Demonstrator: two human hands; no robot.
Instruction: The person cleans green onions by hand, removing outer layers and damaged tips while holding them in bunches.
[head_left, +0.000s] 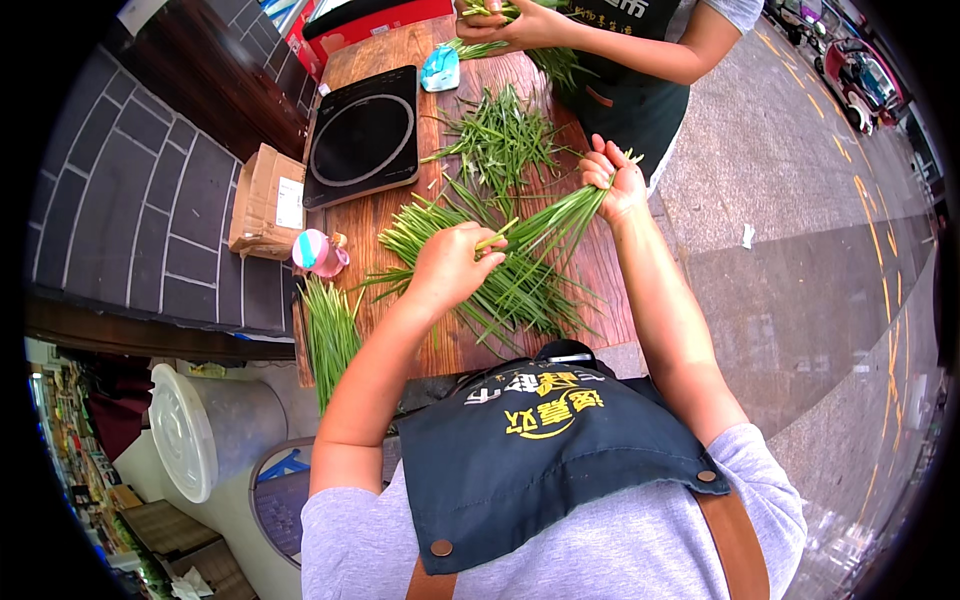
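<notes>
My right hand (618, 181) is closed around a bunch of long green garlic chives (574, 210), held above the table's right side. Their pale ends poke out past the fingers, and the leaves trail down to the left. Between the thumb and fingers of my left hand (454, 262) are a few chive stems (495, 241), pale ends up. Under both hands a large pile of chives (525, 296) lies on the wooden table (611, 289). Farther back is a looser heap of chives (502, 142). Another bundle of chives (330, 337) rests at the table's left edge.
An induction cooker (364, 139), a cardboard box (266, 202), a pink bottle (321, 253) and a blue-and-white packet (440, 69) stand along the left and back. Across the table, a co-worker's hands (517, 26) hold chives. A lidded plastic bin (217, 427) and chair (281, 495) are at left.
</notes>
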